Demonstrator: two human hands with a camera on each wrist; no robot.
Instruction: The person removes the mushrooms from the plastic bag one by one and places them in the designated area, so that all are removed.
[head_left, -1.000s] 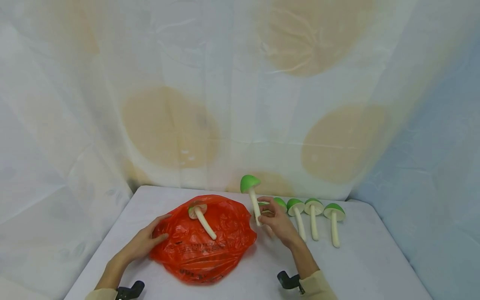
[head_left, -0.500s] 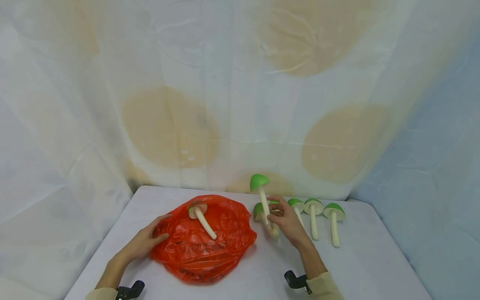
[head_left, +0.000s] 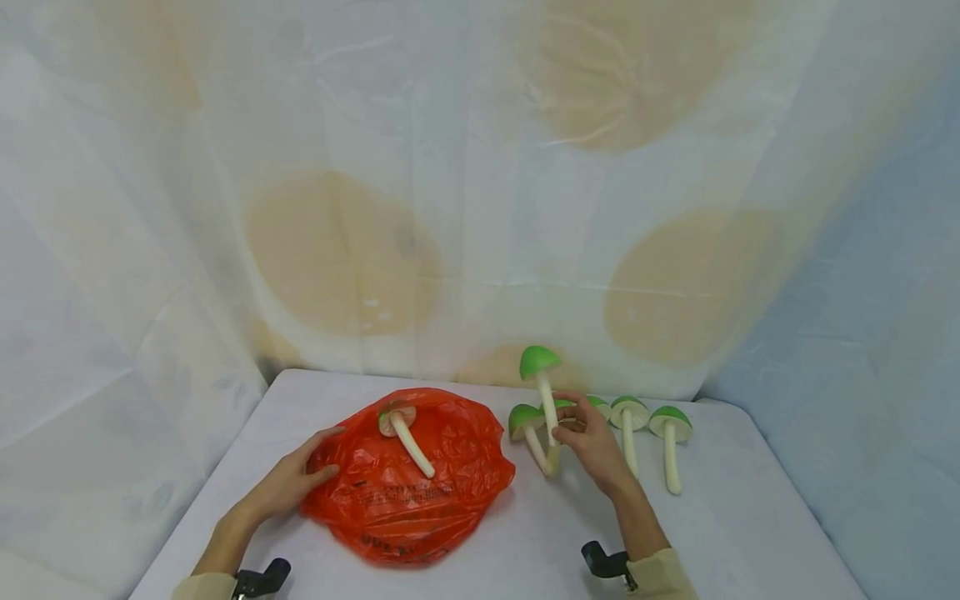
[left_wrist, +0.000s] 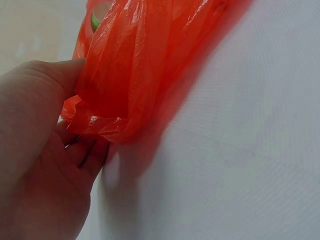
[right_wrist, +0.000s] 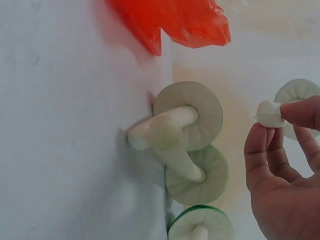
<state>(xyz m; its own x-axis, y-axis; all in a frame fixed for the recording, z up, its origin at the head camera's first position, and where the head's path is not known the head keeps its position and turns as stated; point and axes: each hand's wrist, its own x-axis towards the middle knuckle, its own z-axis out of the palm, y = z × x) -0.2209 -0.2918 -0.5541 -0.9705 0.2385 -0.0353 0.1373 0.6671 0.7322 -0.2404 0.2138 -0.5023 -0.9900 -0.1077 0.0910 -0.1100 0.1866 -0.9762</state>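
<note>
Green-capped mushroom (head_left: 542, 379) stands upright in the right hand (head_left: 592, 442), pinched by its pale stem just right of the orange bag (head_left: 412, 479). Left hand (head_left: 288, 483) grips the bag's edge, fingers curled under. Another mushroom (head_left: 401, 429) lies on the bag; its cap is hard to make out. White table (head_left: 750, 533), draped sheet behind.

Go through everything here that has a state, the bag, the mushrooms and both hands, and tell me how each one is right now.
Bag: flat, crumpled, on the table.
Mushroom on bag: lying down.
Left hand: grips the bag's edge.
Right hand: pinches a stem.
Held mushroom: upright, off the table.
Leaning mushroom: tilted, beside the right hand.
Right-side mushrooms: lying in a row.
</note>
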